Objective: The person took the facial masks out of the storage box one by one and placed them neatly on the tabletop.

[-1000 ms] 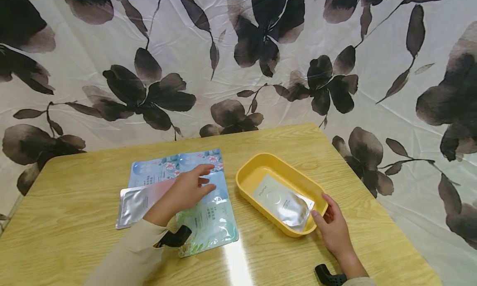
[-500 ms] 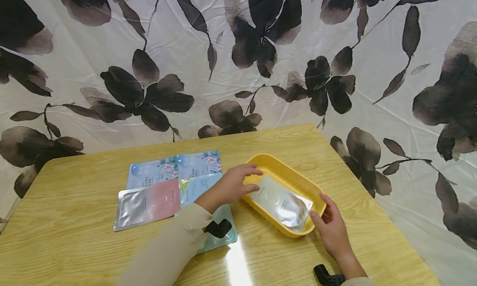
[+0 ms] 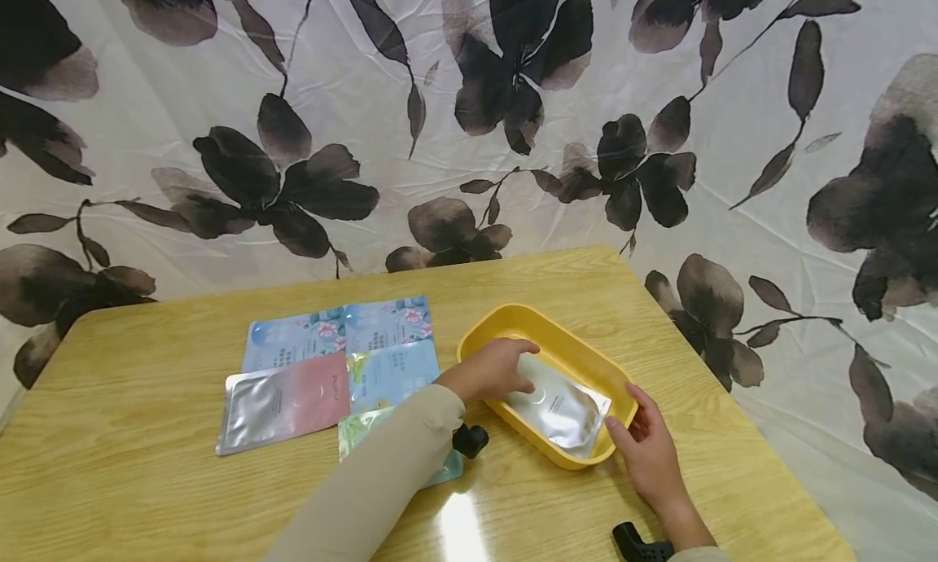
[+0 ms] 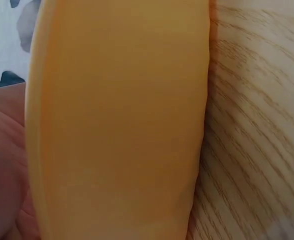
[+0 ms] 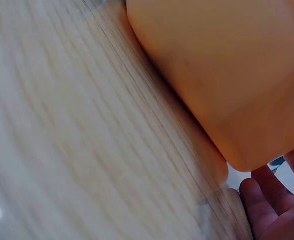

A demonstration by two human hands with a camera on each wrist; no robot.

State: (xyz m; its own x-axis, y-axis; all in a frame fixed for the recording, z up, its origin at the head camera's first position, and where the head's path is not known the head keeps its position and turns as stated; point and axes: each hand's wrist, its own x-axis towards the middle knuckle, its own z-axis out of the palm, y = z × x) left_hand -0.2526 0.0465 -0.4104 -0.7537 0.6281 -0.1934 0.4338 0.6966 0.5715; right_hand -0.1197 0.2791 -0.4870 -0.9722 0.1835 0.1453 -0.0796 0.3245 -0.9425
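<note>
A yellow plastic tray [image 3: 545,444] stands on the table, with a silver-and-white sheet mask packet [image 3: 560,411] lying flat inside. My left hand [image 3: 494,370] reaches over the tray's left rim, its thumb and index finger apart above the packet's far end. That end is hidden under the hand, and contact is unclear. In the left wrist view, the tray's outer wall [image 4: 122,120] covers most of the hand. At the near right corner, my right hand [image 3: 650,452] grips the tray's rim, thumb at the rim and fingers outside.
Left of the tray lie several other mask packets: a pink-and-silver packet [image 3: 286,403], blue floral packets [image 3: 293,338] and a light blue packet [image 3: 396,373]. My left sleeve partly covers a green packet [image 3: 359,428]. A floral cloth [image 3: 410,98] hangs behind the wooden table [image 3: 132,415].
My left hand has moved right from above the packets on the table, over the rim and down into the tray. The right hand keeps its grip on the tray.
</note>
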